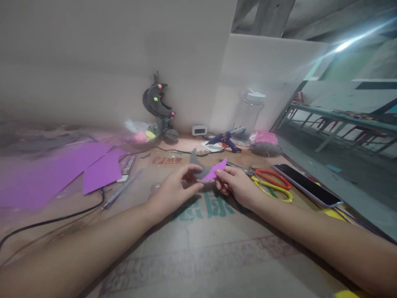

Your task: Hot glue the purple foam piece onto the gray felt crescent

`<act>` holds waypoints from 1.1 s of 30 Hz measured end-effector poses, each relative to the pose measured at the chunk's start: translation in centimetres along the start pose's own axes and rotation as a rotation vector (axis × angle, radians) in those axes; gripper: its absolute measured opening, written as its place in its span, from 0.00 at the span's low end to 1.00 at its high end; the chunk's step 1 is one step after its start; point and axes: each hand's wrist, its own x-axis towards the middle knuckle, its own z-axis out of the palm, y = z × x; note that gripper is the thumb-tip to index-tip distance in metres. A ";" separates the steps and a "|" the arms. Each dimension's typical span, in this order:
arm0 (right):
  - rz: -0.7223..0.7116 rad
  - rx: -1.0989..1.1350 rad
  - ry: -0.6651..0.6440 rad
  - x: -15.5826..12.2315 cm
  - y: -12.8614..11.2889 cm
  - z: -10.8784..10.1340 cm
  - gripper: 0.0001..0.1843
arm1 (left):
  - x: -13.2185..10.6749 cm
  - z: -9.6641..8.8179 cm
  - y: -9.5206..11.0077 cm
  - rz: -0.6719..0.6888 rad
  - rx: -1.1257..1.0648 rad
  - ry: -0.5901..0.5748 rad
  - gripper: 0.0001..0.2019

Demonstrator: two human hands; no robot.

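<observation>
Both hands meet over the cardboard-covered table [217,248] at a small curved piece with a grey side and a purple side [207,169]. My left hand [175,188] pinches its grey left part between thumb and fingers. My right hand [236,185] pinches its purple right tip. The piece is lifted slightly above the table.
Purple sheets [56,174] lie at the left beside a black cable [77,213] and a pen [119,192]. Scissors with red and yellow handles [273,184] and a phone [307,189] lie at the right. A blue glue gun [226,141], a clear jar [249,111] and a dark crescent ornament [156,101] stand at the back.
</observation>
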 end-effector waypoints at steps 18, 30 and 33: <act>0.006 -0.168 -0.103 -0.6 -0.5 0.5 0.19 | 0.0 -0.1 0.1 0.020 0.084 0.020 0.14; 0.018 -0.167 -0.097 -0.6 -0.5 0.6 0.19 | -0.1 -0.2 0.3 -0.001 0.082 0.036 0.13; 0.019 -0.156 -0.093 -0.6 -0.5 0.6 0.19 | -0.1 -0.3 0.5 -0.015 0.071 0.022 0.13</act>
